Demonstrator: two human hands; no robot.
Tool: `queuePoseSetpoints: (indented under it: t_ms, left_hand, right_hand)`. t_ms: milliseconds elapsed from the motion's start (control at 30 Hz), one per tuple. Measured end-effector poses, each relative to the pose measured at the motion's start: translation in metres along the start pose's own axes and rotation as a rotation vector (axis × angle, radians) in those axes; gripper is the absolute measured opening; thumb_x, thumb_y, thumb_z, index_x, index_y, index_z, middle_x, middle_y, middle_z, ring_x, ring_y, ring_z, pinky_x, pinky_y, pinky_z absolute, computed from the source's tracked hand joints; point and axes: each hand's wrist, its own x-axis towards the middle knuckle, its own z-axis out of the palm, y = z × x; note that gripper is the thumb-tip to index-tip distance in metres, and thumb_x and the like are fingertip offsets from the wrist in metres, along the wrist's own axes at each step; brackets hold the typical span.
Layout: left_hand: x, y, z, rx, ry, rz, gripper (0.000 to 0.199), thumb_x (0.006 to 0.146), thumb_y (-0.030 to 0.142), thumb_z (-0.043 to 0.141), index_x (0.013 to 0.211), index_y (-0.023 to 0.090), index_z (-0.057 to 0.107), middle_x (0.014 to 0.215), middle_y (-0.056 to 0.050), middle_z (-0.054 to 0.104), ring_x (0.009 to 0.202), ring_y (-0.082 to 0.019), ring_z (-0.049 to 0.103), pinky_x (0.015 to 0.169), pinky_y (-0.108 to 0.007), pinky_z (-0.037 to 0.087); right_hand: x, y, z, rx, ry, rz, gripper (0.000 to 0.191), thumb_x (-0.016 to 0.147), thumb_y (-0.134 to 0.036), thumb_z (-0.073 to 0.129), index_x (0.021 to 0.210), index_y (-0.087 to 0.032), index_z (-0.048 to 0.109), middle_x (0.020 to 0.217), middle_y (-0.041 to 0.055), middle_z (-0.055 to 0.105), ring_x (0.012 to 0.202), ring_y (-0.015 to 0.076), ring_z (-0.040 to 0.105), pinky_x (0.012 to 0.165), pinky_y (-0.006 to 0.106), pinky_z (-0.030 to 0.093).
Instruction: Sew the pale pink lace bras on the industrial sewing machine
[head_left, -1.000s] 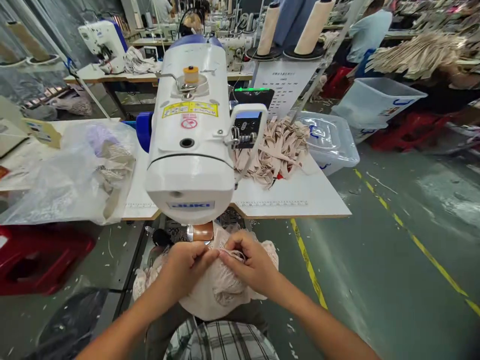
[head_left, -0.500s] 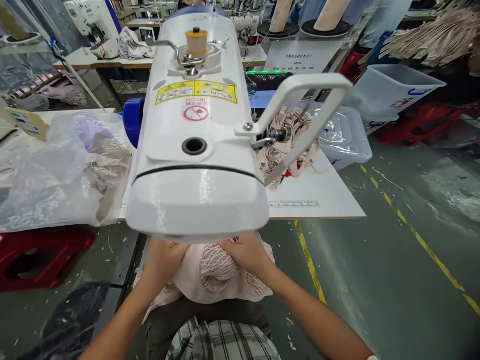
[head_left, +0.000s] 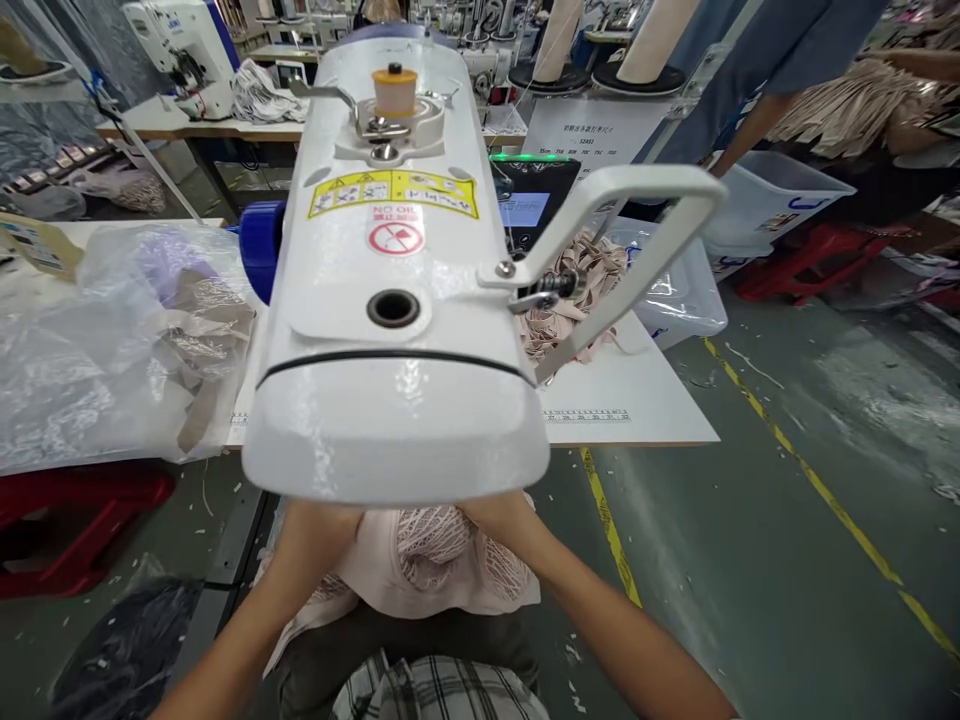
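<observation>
The white head of a sewing machine (head_left: 397,420) fills the middle of the view and covers my fingertips. Below its front end, a beige garment with lace cups (head_left: 435,550) hangs over my lap. My left hand (head_left: 324,522) is closed on the fabric's left side. On the other side, my right hand (head_left: 496,514) grips the garment near the lace, its fingers mostly hidden by the machine. The needle area cannot be seen from here.
A clear plastic bag (head_left: 82,370) with fabric lies left on the table. Beige strips (head_left: 592,265) are heaped right of the machine, beside a translucent bin (head_left: 675,290). A co-worker's arm (head_left: 757,130) reaches down at the upper right. Red stools (head_left: 82,560) stand nearby.
Both hands have gone a little further under the machine head, hiding more of the fingers. A co-worker has come into view at the upper right. My view has shifted slightly.
</observation>
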Motion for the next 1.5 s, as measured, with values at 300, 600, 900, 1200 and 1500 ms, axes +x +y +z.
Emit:
queuePoseSetpoints:
  t_ms: [300,600,900,1200,1500]
  left_hand:
    - [-0.002,0.005,-0.009,0.004,-0.035,-0.061,0.03,0.082,0.034,0.051,0.058,0.022,0.038,0.054,0.003,0.043,0.06,-0.013,0.039,0.058,-0.024,0.036]
    - [-0.006,0.014,-0.01,0.069,-0.063,-0.169,0.041,0.083,0.038,0.047,0.059,0.022,0.018,0.056,0.006,0.017,0.056,-0.01,0.019,0.053,-0.026,0.018]
    - [-0.009,0.006,-0.009,0.139,-0.018,-0.106,0.039,0.088,0.041,0.052,0.058,0.022,0.037,0.05,0.005,0.04,0.047,-0.01,0.039,0.049,-0.024,0.029]
    - [-0.078,0.073,0.016,0.12,0.041,0.962,0.038,0.089,0.031,0.06,0.125,0.021,0.052,0.119,-0.012,0.07,0.121,-0.023,0.059,0.107,-0.038,0.043]
    - [-0.052,0.042,0.003,0.024,-0.681,0.099,0.028,0.089,0.036,0.057,0.066,0.018,0.058,0.058,0.005,0.054,0.054,-0.009,0.047,0.051,-0.021,0.028]
  right_hand:
    - [-0.024,0.073,-0.006,0.099,-0.447,0.042,0.089,0.072,-0.061,0.076,0.143,-0.018,0.042,0.134,0.0167,0.055,0.122,0.031,0.053,0.104,0.045,0.042]
    - [-0.04,0.088,-0.04,0.194,-0.634,0.302,0.046,0.074,-0.057,0.075,0.086,-0.014,0.069,0.069,-0.0014,0.06,0.057,0.0103,0.048,0.053,0.022,0.037]
    - [-0.059,0.081,-0.061,0.208,-0.472,0.308,0.046,0.085,-0.061,0.063,0.076,-0.016,0.061,0.063,-0.0038,0.05,0.051,0.0075,0.035,0.048,0.021,0.028]
    - [-0.09,-0.01,-0.051,-0.147,-0.676,-0.132,0.026,0.096,-0.033,0.052,0.09,-0.022,0.074,0.083,0.0022,0.071,0.077,0.0181,0.062,0.072,0.029,0.048]
    - [-0.082,-0.051,-0.024,-0.439,-0.505,-0.117,0.018,0.097,-0.022,0.052,0.113,-0.024,0.058,0.073,-0.0045,0.067,0.066,0.0135,0.059,0.061,0.025,0.038]
